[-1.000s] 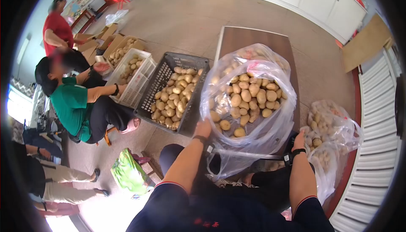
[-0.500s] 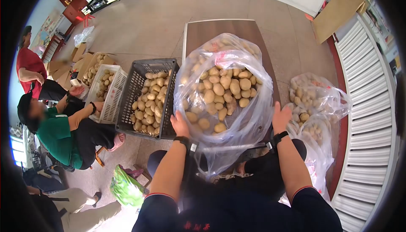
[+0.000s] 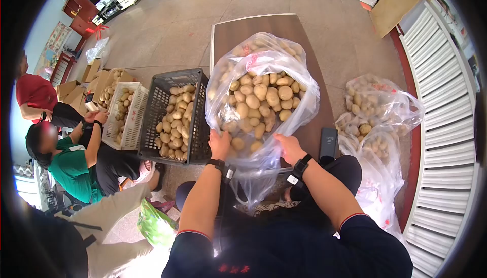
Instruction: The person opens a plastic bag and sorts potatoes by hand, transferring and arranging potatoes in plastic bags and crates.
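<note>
A large clear plastic bag [image 3: 303, 112] lies wide open on the brown table [image 3: 269, 23], with many potatoes [image 3: 261, 94] showing through its mouth. At the near left side of the bag, my left hand [image 3: 219, 144] has its fingers closed on the plastic. My right hand [image 3: 290, 149] pinches the bag's edge at the near right. Loose plastic hangs between my wrists over the table's front edge. Right of my right hand, a dark phone-like device [image 3: 328, 143] with a lit display rests on the table.
A black crate [image 3: 148, 116] of potatoes stands left of the table, beside a white crate [image 3: 136, 126] and cardboard boxes [image 3: 91, 75]. More bagged potatoes [image 3: 362, 108] sit on the floor at right, near a white radiator [image 3: 436, 126]. Other people [image 3: 76, 164] are at the left.
My right hand has moved left from the table's right side and gathered the bag's edge inward. The dark device is now uncovered. The person in green has lifted their hands from the white crate.
</note>
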Action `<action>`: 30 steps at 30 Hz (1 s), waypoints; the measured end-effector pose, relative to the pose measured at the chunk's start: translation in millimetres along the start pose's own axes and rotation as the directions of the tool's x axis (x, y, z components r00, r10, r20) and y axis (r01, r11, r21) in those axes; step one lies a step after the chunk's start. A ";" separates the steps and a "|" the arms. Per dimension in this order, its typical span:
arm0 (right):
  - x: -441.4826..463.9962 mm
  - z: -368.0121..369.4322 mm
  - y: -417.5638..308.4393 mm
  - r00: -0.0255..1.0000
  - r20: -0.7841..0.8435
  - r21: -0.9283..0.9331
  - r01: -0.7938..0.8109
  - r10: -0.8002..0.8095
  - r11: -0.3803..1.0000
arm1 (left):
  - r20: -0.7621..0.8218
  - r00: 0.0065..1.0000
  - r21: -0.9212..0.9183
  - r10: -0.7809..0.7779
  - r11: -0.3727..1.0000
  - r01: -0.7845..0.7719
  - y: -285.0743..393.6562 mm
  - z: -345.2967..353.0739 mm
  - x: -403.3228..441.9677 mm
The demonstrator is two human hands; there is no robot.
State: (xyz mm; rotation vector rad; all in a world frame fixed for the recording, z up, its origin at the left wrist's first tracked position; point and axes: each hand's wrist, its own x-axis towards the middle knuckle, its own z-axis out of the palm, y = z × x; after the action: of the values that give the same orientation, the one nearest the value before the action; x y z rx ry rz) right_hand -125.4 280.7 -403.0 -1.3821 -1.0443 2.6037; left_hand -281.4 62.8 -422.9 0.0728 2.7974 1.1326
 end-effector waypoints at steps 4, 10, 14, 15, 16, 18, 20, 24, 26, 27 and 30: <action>5.6 -15.2 -0.7 0.999 -0.038 -0.176 -0.005 -0.002 0.984 | 0.015 0.999 0.096 0.045 0.994 -0.046 6.2 3.8 -13.3; -31.2 -21.2 -20.7 0.970 -0.040 -0.166 0.230 -0.240 0.959 | 0.045 0.999 0.104 -0.023 0.994 0.018 19.6 33.4 -26.5; -43.7 -40.4 -33.2 0.935 -0.092 -0.093 0.336 -0.344 0.937 | 0.044 0.998 0.123 -0.043 0.992 0.037 42.6 41.3 -40.9; -46.7 -46.5 -34.5 0.934 -0.091 -0.086 0.339 -0.346 0.937 | 0.047 0.996 0.114 -0.082 0.991 0.076 49.4 40.0 -45.1; -51.3 -51.9 -35.8 0.929 -0.081 -0.079 0.355 -0.361 0.932 | 0.044 0.996 0.116 -0.077 0.991 0.072 50.0 41.5 -46.3; -57.0 -58.7 -35.3 0.924 -0.076 -0.076 0.369 -0.374 0.926 | 0.022 0.998 0.028 -0.066 0.997 0.065 49.3 45.9 -49.8; -61.6 -60.7 -35.9 0.912 -0.068 -0.079 0.398 -0.403 0.914 | 0.018 0.999 -0.012 -0.045 0.999 0.046 48.3 48.5 -55.0; -70.1 -64.5 -36.2 0.902 -0.063 -0.104 0.420 -0.427 0.902 | 0.016 1.000 -0.048 0.005 0.999 -0.005 44.9 52.2 -63.5; -76.0 -63.1 -36.8 0.900 -0.070 -0.162 0.415 -0.430 0.895 | 0.030 1.000 -0.060 0.003 0.998 -0.001 57.2 43.7 -71.4; -79.6 -62.6 -34.0 0.900 -0.082 -0.216 0.403 -0.428 0.889 | 0.050 0.999 -0.064 -0.002 0.998 0.005 61.7 37.7 -77.5; -84.7 -69.1 -26.9 0.894 -0.095 -0.268 0.400 -0.437 0.877 | -0.034 0.997 -0.053 0.075 0.996 -0.076 38.0 51.9 -75.3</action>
State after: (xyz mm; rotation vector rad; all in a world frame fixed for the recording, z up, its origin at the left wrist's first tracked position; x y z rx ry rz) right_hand -30.2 313.7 -352.7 -1.1974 -1.4827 2.0809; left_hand -200.0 119.0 -426.2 0.1580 2.8117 1.2364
